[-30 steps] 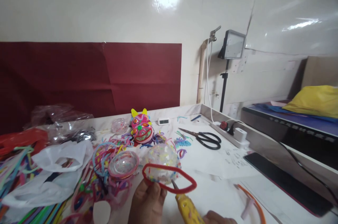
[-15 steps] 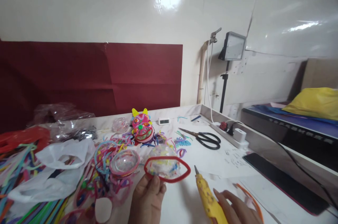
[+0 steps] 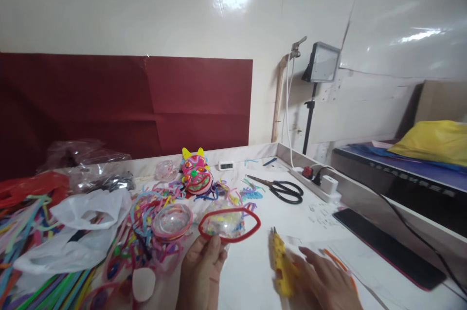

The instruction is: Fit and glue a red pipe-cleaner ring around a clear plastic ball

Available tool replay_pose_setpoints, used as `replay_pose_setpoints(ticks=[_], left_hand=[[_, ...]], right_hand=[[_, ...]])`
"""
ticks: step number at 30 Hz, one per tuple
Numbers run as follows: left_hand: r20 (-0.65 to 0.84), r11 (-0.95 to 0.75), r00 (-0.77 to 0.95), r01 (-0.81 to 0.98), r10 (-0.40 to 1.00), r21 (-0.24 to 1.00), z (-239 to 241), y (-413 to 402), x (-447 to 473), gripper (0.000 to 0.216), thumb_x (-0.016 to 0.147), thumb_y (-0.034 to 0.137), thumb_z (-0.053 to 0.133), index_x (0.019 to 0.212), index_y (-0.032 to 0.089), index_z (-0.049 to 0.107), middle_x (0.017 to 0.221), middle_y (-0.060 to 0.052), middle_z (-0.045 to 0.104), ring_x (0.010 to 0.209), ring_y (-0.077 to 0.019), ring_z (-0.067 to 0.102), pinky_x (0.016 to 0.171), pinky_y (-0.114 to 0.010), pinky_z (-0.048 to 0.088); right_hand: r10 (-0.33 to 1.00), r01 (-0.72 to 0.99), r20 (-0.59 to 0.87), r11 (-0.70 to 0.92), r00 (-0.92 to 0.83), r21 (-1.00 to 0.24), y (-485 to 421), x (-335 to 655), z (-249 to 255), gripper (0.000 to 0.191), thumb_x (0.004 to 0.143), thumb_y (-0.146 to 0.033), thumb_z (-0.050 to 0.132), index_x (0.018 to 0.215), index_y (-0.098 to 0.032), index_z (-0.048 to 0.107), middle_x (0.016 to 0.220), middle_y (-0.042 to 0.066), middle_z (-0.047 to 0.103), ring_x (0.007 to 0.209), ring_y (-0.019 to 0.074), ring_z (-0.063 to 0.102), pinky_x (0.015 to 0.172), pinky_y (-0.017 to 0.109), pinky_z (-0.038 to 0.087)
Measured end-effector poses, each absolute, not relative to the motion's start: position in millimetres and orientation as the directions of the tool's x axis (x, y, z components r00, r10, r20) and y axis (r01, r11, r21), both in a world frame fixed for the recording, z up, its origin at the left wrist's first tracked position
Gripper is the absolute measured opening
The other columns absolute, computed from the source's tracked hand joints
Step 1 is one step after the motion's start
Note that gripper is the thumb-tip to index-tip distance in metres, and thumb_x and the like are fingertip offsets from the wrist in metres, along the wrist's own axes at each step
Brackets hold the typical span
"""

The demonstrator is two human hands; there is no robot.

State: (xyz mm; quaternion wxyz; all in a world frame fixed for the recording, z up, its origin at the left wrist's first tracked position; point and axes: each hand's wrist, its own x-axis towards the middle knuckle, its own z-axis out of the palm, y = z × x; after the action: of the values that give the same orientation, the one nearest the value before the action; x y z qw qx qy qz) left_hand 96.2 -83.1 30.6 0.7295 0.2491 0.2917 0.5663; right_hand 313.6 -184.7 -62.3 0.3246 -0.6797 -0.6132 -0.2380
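Note:
Between the thumb and fingers of my left hand (image 3: 204, 264) is a red pipe cleaner (image 3: 250, 234) bent into a pointed oval loop. Through the loop shows a clear plastic piece (image 3: 223, 225) with coloured specks; I cannot tell whether they touch. A yellow hot glue gun (image 3: 280, 266) lies on the table, nozzle pointing away from me. Just right of it is my right hand (image 3: 326, 276), somewhat blurred, its fingers stretched out over the tabletop. An orange pipe cleaner (image 3: 337, 260) lies partly under that hand.
Black-handled scissors (image 3: 286, 191) lie beyond the glue gun. A colourful lion-head figure (image 3: 197, 171) stands at the back near a small digital meter (image 3: 226, 166). Pipe cleaners (image 3: 62, 290), white plastic bags (image 3: 91, 208) and a clear bowl (image 3: 172, 222) crowd the left. A phone (image 3: 390, 249) and power strip (image 3: 321, 186) lie right.
The glue gun has tipped down onto the table, and my right hand has shifted right, away from it. The red loop in my left hand has risen slightly.

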Motion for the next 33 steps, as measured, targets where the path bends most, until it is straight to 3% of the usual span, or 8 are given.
replay_pose_setpoints(ticks=[3, 5, 8, 13, 17, 22, 33], left_hand=[[-0.143, 0.223, 0.174, -0.662, 0.974, 0.715, 32, -85, 97, 0.031, 0.049, 0.025, 0.091, 0.075, 0.018, 0.075, 0.073, -0.002, 0.074, 0.065, -0.0111, 0.063, 0.059, -0.020, 0.049], [-0.133, 0.209, 0.164, -0.648, 0.977, 0.732, 32, -86, 99, 0.031, 0.049, 0.027, 0.091, 0.074, 0.018, 0.075, 0.069, -0.001, 0.073, 0.061, -0.0100, 0.062, 0.059, -0.020, 0.049], [-0.103, 0.173, 0.146, -0.631, 0.984, 0.757, 33, -87, 102, 0.033, 0.050, 0.029, 0.090, 0.079, 0.017, 0.076, 0.071, -0.003, 0.075, 0.062, -0.0107, 0.063, 0.059, -0.019, 0.049], [-0.092, 0.136, 0.102, -0.636, 0.991, 0.760, 33, -86, 105, 0.036, 0.046, 0.027, 0.091, 0.077, 0.016, 0.077, 0.069, -0.005, 0.076, 0.060, -0.0131, 0.065, 0.055, -0.020, 0.048], [-0.144, 0.155, 0.069, -0.622, 0.987, 0.767, 32, -84, 106, 0.033, 0.042, 0.025, 0.092, 0.070, 0.016, 0.076, 0.060, -0.002, 0.074, 0.055, -0.0115, 0.065, 0.054, -0.018, 0.049], [-0.197, 0.197, 0.074, -0.644, 0.978, 0.739, 30, -83, 106, 0.035, 0.042, 0.021, 0.092, 0.073, 0.017, 0.076, 0.066, -0.002, 0.076, 0.058, -0.0123, 0.068, 0.059, -0.019, 0.055], [-0.161, 0.188, 0.103, -0.660, 0.982, 0.728, 26, -82, 104, 0.032, 0.048, 0.019, 0.090, 0.076, 0.018, 0.075, 0.070, -0.003, 0.078, 0.064, -0.0146, 0.072, 0.065, -0.021, 0.058]], right_hand=[[0.704, 0.824, 0.652, 0.171, 0.281, -0.540, -177, 282, -15, 0.027, 0.089, -0.034, 0.054, 0.113, -0.025, 0.064, 0.106, 0.010, 0.068, 0.094, 0.0254, 0.064, 0.077, 0.035, 0.050], [0.788, 0.586, 0.508, 0.241, 0.347, -0.774, -168, 258, 15, 0.028, 0.084, -0.041, 0.061, 0.107, -0.025, 0.064, 0.090, 0.005, 0.067, 0.076, 0.0196, 0.061, 0.069, 0.029, 0.049], [0.886, 0.257, 0.309, 0.227, 0.347, -0.939, -151, 232, 42, 0.025, 0.074, -0.044, 0.070, 0.074, -0.020, 0.063, 0.066, -0.002, 0.058, 0.061, 0.0143, 0.050, 0.055, 0.024, 0.040], [0.896, 0.033, 0.237, 0.243, 0.376, -0.970, -136, 221, 49, 0.032, 0.073, -0.048, 0.070, 0.073, -0.016, 0.065, 0.059, -0.003, 0.049, 0.059, 0.0132, 0.040, 0.058, 0.025, 0.034], [0.869, 0.039, 0.230, 0.237, 0.438, -0.971, -131, 222, 40, 0.036, 0.071, -0.052, 0.071, 0.067, -0.016, 0.066, 0.055, -0.003, 0.048, 0.057, 0.0134, 0.038, 0.055, 0.026, 0.032], [0.808, 0.021, 0.231, 0.262, 0.542, -0.965, -123, 217, 27, 0.037, 0.070, -0.051, 0.072, 0.063, -0.016, 0.062, 0.053, -0.006, 0.039, 0.054, 0.0111, 0.031, 0.052, 0.024, 0.025], [0.767, -0.017, 0.211, 0.278, 0.606, -0.960, -118, 207, 26, 0.041, 0.070, -0.052, 0.070, 0.057, -0.019, 0.050, 0.053, -0.007, 0.035, 0.054, 0.0115, 0.030, 0.052, 0.024, 0.025]])
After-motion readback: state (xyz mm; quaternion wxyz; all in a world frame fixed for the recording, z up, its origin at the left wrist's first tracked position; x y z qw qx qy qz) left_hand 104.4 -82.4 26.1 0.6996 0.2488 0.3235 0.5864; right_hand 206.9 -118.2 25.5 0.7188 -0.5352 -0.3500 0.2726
